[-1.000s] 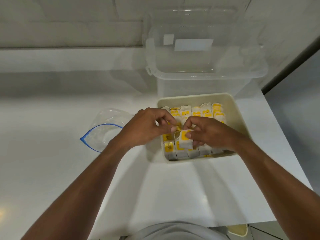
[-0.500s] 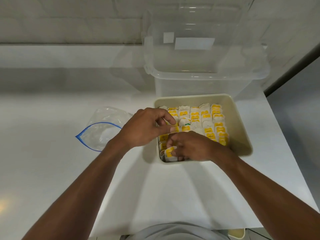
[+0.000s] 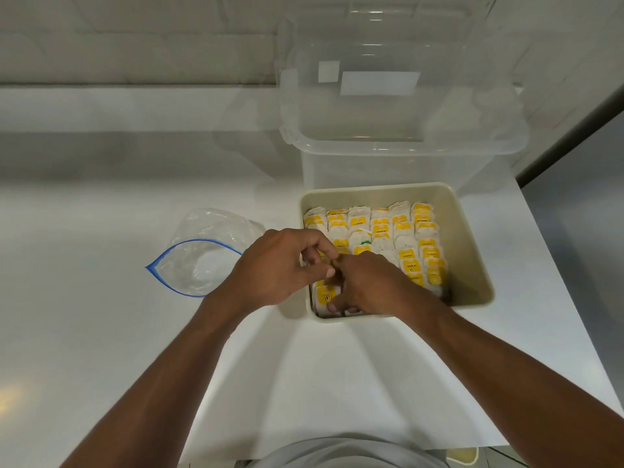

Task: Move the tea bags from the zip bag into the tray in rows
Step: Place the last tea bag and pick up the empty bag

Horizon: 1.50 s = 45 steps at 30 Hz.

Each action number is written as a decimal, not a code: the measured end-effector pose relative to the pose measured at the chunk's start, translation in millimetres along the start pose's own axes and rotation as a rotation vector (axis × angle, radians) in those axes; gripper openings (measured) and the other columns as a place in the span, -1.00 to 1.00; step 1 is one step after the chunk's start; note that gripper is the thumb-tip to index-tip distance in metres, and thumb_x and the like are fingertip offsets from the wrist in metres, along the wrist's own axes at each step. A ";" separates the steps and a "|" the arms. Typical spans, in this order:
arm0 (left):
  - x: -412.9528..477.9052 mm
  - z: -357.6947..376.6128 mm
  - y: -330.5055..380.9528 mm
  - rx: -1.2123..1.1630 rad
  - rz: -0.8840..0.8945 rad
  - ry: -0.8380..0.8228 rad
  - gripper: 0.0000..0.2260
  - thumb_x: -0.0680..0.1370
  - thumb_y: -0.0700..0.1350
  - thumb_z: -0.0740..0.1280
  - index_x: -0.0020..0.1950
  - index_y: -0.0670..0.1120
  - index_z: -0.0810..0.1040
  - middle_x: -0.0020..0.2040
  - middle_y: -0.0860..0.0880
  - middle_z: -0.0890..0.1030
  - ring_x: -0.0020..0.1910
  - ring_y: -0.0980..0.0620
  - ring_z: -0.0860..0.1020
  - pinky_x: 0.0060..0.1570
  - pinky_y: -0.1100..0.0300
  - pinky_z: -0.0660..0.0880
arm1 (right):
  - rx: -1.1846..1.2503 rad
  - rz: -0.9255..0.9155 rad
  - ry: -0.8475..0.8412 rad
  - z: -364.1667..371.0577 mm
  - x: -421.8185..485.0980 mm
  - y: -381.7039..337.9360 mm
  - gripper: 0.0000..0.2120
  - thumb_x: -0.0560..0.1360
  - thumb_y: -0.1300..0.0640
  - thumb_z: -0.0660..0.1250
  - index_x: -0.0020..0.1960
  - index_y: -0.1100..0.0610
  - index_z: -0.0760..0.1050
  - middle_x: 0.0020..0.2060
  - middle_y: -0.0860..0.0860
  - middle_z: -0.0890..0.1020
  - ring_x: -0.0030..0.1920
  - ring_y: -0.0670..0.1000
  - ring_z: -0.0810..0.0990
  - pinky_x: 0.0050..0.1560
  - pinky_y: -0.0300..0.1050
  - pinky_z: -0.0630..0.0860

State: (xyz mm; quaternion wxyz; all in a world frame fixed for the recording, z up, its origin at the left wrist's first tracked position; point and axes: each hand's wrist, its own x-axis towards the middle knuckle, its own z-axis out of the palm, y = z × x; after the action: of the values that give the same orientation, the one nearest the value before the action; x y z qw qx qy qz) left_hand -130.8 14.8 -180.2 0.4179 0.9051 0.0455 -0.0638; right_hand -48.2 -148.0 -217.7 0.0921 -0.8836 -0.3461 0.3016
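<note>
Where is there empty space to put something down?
Bare counter left of the zip bag, and in front of the tray between the forearms. Crowded: the tray's near-left corner, where the left hand and right hand meet over tea bags.

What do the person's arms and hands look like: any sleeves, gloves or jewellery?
The left forearm and right forearm are bare to the frame's edge, with no sleeves or watch. The left hand and right hand show no gloves or rings. A light grey garment shows at the bottom edge.
</note>
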 end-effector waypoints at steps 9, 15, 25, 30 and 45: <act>-10.0 4.4 -4.5 -0.059 -0.034 0.040 -0.89 0.49 0.01 0.48 -0.01 0.16 0.65 -0.23 0.20 0.63 -0.43 0.17 0.48 -0.31 0.29 0.40 | 0.032 0.005 -0.051 5.4 6.2 4.2 -0.53 0.26 -0.16 0.55 0.04 -0.03 0.46 -0.16 -0.06 0.61 -0.14 0.01 0.58 -0.13 -0.05 0.57; -15.2 -8.7 -4.3 -0.108 -0.047 0.115 -0.90 0.48 0.05 0.48 -0.03 0.15 0.66 -0.21 0.22 0.62 -0.46 0.16 0.43 -0.35 0.35 0.36 | 0.016 0.019 0.003 -4.0 -3.4 6.1 -0.62 0.24 -0.23 0.49 -0.22 -0.02 0.40 -0.29 -0.12 0.57 -0.21 -0.02 0.55 -0.28 -0.12 0.38; -24.1 8.0 -15.9 -0.108 -0.201 0.190 -0.66 0.42 0.13 0.51 0.11 0.24 0.45 -0.16 0.18 0.61 -0.34 0.17 0.57 -0.13 0.07 0.56 | 0.004 0.101 0.162 -14.8 -21.0 6.9 -0.58 0.32 -0.41 0.36 -0.24 -0.07 0.38 -0.27 -0.13 0.57 -0.15 -0.03 0.56 -0.17 -0.08 0.44; -22.4 17.1 -18.8 -0.349 -0.268 0.226 -0.53 0.41 0.00 0.55 0.21 0.23 0.42 -0.18 0.12 0.65 -0.23 0.08 0.65 -0.08 -0.03 0.59 | 0.082 0.327 0.615 -53.7 -72.0 50.1 -0.70 0.38 -0.28 0.41 -0.16 -0.08 0.45 -0.23 -0.22 0.60 -0.17 -0.03 0.58 -0.15 -0.10 0.43; -22.7 9.0 -18.5 -0.310 -0.241 0.202 -0.63 0.50 0.06 0.46 0.28 0.18 0.48 -0.15 0.15 0.66 -0.28 0.15 0.66 -0.13 0.12 0.55 | -0.218 0.649 0.581 -54.2 -91.9 87.2 -0.62 0.46 -0.12 0.38 0.21 -0.08 0.37 0.02 -0.01 0.62 -0.05 0.21 0.60 -0.08 0.00 0.48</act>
State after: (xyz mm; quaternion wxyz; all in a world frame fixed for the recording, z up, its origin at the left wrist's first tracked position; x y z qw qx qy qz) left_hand -156.4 19.3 -196.3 0.5346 0.8199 0.2042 -0.0143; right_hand -20.5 -271.6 -163.6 -0.0074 -0.9990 -0.0406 0.0162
